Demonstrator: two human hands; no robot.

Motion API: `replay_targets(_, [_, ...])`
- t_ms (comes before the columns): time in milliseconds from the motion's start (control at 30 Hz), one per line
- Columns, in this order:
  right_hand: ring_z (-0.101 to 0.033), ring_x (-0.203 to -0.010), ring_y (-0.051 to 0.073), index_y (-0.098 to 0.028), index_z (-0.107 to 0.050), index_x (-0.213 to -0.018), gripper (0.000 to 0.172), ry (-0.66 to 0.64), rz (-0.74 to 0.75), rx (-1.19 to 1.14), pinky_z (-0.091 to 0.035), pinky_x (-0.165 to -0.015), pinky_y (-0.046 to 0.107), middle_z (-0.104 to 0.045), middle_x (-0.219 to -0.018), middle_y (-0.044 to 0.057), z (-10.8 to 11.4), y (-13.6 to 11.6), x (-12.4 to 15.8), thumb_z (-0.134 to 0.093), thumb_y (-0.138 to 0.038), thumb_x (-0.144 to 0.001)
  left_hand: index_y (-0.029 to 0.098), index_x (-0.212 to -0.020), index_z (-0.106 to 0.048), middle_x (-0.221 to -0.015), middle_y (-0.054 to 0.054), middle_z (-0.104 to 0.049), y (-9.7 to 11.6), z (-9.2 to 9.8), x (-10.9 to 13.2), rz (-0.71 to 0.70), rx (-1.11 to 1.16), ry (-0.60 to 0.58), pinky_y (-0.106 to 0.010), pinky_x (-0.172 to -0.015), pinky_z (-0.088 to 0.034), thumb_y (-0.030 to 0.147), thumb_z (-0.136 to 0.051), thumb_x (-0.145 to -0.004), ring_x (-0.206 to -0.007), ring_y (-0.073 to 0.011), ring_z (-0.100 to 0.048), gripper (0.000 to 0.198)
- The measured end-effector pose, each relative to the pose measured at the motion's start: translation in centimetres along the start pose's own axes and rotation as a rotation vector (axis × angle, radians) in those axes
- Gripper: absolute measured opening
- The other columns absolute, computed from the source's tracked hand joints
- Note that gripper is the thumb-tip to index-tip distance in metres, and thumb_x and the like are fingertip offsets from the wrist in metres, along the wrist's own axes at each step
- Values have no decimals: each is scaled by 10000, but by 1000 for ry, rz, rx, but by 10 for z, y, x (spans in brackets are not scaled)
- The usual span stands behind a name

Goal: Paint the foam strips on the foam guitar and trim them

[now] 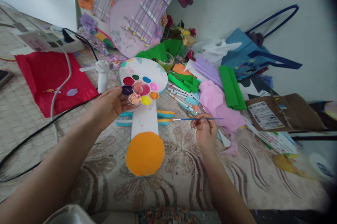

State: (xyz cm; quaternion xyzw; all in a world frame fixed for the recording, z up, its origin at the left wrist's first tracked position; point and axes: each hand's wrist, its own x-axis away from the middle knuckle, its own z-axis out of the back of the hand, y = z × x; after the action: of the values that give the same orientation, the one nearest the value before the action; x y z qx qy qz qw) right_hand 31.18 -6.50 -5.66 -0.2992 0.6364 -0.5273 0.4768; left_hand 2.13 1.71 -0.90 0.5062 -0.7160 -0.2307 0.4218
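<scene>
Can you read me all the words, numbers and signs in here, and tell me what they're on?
I can't read any for sure.
White label on the brown cardboard: has small print, too blurred to read.
White plastic bag: green marks, too small to read.
White adapter on the left: grey patch, too blurred to tell any words.
Paper below the cardboard: coloured marks; can't tell if they're writing.

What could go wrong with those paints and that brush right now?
1. The left hand holds a round paint palette with colourful wells over a flat white cutout; if it tips, paint might drip onto the white.
2. The right hand holds a thin blue-handled paintbrush with its tip by narrow orange-and-blue strips; a wobble might smear colour.
3. The brush's back end is near a crumpled pale-pink sheet, so it might snag.
</scene>
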Motion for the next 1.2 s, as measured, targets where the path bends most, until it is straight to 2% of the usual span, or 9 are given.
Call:
replay_targets(267, [-566, -561, 114, -211, -625, -792, 146, -34, -138, -222, -434, -536, 261, -601, -661, -20, -16, 0, 3, -530, -286, -875, 88, -816, -635, -691, -107, -728, -2, 3, -1, -16, 9, -34, -366, -684, -616, 147, -314, -961, -644, -187, -709, 357])
replay_targets(400, [-559, -579, 109, -214, -626, -781, 169, -74, -162, -220, -433, -552, 254, -594, -649, -21, -17, 1, 5, -531, -301, -889, 95, -804, -626, -667, -91, -724, -4, 3, -1, -22, 28, -18, -376, -715, -613, 134, -339, -953, -619, -166, -705, 326])
replay_targets(567, [-559, -600, 116, -226, -635, -803, 166, -108, -169, -213, -437, -578, 267, -599, -667, -21, -19, 2, 9, -526, -307, -899, 83, -892, -634, -725, -114, -737, -3, 1, 0, 2, -15, -15, -328, -593, -617, 139, -332, -951, -657, -197, -719, 313])
replay_targets(833, [-553, -590, 130, -218, -627, -817, 164, -114, -210, -172, -428, -576, 281, -611, -676, -16, -21, 5, 10, -539, -335, -890, 87, -879, -649, -769, -118, -737, -10, 10, -2, -39, -38, -86, -365, -678, -620, 185, -387, -937, -724, -204, -720, 285])
replay_targets(1200, [-554, -598, 125, -225, -625, -806, 156, -123, -227, -216, -434, -587, 276, -619, -690, -18, -25, 7, 9, -536, -322, -891, 92, -896, -658, -790, -115, -740, -10, 10, -4, -46, -52, -52, -361, -664, -621, 177, -369, -942, -716, -195, -718, 305])
